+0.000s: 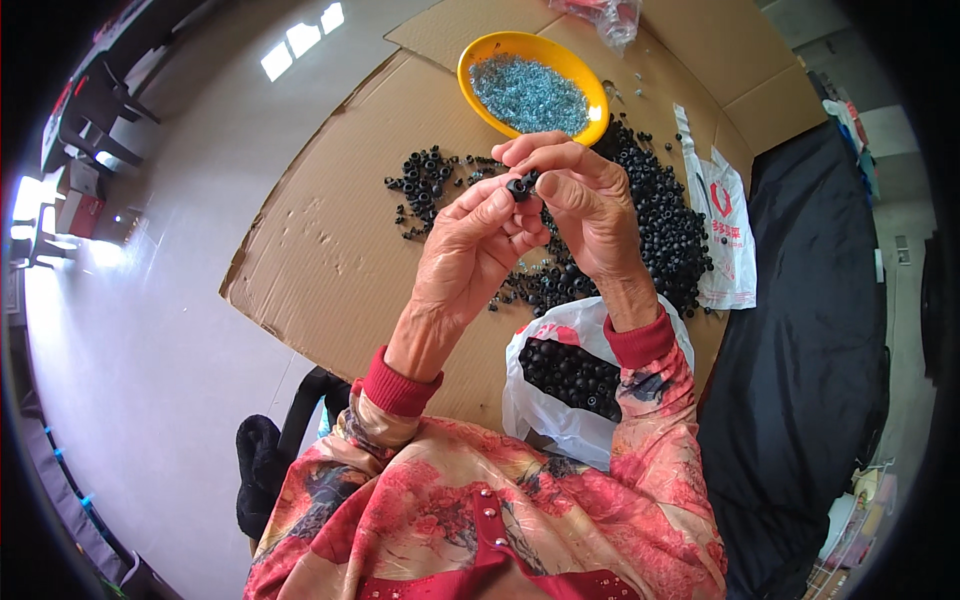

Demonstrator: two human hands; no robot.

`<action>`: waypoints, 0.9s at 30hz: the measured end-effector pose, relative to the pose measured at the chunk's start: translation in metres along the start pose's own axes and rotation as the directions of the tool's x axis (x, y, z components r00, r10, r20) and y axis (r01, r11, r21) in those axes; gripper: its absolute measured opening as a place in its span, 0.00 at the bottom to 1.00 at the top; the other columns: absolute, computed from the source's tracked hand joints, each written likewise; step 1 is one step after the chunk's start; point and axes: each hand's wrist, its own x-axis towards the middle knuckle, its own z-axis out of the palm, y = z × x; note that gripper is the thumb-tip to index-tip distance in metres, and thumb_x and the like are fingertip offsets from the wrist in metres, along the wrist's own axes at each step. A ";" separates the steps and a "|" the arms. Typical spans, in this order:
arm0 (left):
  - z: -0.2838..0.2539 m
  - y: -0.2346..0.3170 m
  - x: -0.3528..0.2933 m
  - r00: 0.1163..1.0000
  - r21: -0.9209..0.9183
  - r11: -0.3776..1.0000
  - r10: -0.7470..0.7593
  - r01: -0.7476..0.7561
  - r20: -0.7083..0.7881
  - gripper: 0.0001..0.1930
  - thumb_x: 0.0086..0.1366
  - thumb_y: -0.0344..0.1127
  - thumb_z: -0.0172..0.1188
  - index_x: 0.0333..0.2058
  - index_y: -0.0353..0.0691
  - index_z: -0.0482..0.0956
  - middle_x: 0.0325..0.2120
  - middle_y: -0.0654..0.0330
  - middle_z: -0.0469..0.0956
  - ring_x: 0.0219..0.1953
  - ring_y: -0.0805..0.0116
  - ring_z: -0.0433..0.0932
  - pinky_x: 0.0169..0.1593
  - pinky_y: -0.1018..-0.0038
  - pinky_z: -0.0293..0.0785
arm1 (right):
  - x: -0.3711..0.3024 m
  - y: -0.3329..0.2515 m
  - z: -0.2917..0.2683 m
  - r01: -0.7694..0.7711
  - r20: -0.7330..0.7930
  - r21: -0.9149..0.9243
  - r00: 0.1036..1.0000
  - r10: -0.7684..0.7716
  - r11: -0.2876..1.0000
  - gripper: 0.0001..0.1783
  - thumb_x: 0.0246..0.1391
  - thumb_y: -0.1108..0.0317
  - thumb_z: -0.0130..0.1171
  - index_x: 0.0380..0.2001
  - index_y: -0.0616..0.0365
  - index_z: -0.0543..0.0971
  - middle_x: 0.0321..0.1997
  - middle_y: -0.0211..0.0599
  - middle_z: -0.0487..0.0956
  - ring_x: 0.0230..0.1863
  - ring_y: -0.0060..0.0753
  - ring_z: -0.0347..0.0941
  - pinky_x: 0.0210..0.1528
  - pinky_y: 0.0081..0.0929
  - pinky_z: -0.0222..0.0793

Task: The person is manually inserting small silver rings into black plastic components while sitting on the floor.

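Over the cardboard, my left hand [467,235] and my right hand [588,205] meet at the fingertips. Between them is a small black round part [519,188], pinched by the left thumb and fingers. A second dark piece [531,178] shows at the right thumb and forefinger, against the first; whether the two are joined I cannot tell. Beneath and right of my hands spreads a large pile of small black round parts [660,215]. A smaller scatter of black ring-like parts [422,180] lies left of my hands.
A yellow oval bowl [598,105] of small clear bluish pieces stands at the far side of the cardboard sheet [330,200]. Close to my body, a white plastic bag [515,385] holds more black parts. A flat white bag [735,270] lies right, beside black cloth [800,330].
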 end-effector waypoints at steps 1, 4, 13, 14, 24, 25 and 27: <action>0.000 0.001 0.000 1.000 0.003 1.000 0.002 -0.002 -0.006 0.12 0.62 0.32 0.53 0.43 0.33 0.72 0.34 0.58 0.76 0.33 0.70 0.76 0.42 0.69 0.75 | -0.001 0.001 0.001 -0.006 0.004 0.001 1.000 0.006 1.000 0.08 0.48 0.69 0.59 0.33 0.59 0.79 0.40 0.37 0.75 0.45 0.27 0.70 0.52 0.26 0.63; -0.001 0.001 -0.001 1.000 0.001 1.000 0.008 -0.008 -0.019 0.12 0.62 0.32 0.53 0.43 0.33 0.72 0.34 0.58 0.76 0.33 0.71 0.76 0.41 0.70 0.75 | -0.001 0.002 0.001 -0.020 -0.005 0.014 1.000 0.020 1.000 0.08 0.48 0.71 0.59 0.33 0.59 0.79 0.40 0.37 0.75 0.46 0.27 0.70 0.51 0.26 0.64; -0.001 -0.003 -0.001 0.999 0.072 0.997 0.036 -0.034 -0.031 0.12 0.61 0.31 0.55 0.42 0.32 0.73 0.33 0.57 0.77 0.32 0.69 0.77 0.41 0.73 0.75 | -0.007 0.006 -0.002 -0.031 -0.067 0.018 0.997 0.032 0.999 0.08 0.48 0.74 0.58 0.34 0.62 0.78 0.40 0.38 0.76 0.45 0.29 0.70 0.51 0.26 0.65; -0.002 -0.003 -0.001 0.999 0.089 0.995 0.044 -0.041 -0.030 0.11 0.61 0.31 0.55 0.42 0.32 0.73 0.33 0.57 0.77 0.32 0.69 0.77 0.40 0.73 0.75 | -0.007 0.006 -0.003 -0.009 -0.062 -0.016 0.998 0.008 1.000 0.08 0.48 0.74 0.58 0.34 0.62 0.78 0.40 0.37 0.76 0.45 0.29 0.70 0.51 0.26 0.64; -0.001 -0.002 -0.002 0.999 0.106 0.994 0.026 -0.022 -0.030 0.11 0.61 0.30 0.55 0.41 0.32 0.73 0.33 0.56 0.77 0.32 0.68 0.77 0.40 0.73 0.76 | -0.004 -0.011 -0.013 0.286 0.147 -0.604 0.957 -0.249 0.744 0.08 0.46 0.72 0.60 0.33 0.59 0.79 0.36 0.36 0.77 0.43 0.32 0.72 0.48 0.28 0.66; -0.001 -0.003 -0.001 0.999 0.110 0.994 0.023 -0.020 -0.030 0.12 0.61 0.30 0.55 0.42 0.32 0.73 0.33 0.56 0.77 0.32 0.68 0.77 0.40 0.73 0.76 | -0.003 -0.013 -0.012 0.287 0.143 -0.605 0.957 -0.252 0.743 0.08 0.46 0.72 0.60 0.33 0.59 0.79 0.36 0.36 0.77 0.43 0.32 0.72 0.48 0.28 0.66; 0.000 -0.003 -0.001 1.000 0.117 0.993 0.017 -0.014 -0.024 0.12 0.61 0.30 0.55 0.42 0.32 0.73 0.33 0.56 0.77 0.32 0.68 0.77 0.40 0.73 0.76 | -0.003 -0.017 -0.010 0.316 0.166 -0.661 0.946 -0.279 0.680 0.08 0.45 0.72 0.60 0.33 0.59 0.79 0.33 0.36 0.77 0.41 0.33 0.73 0.46 0.28 0.67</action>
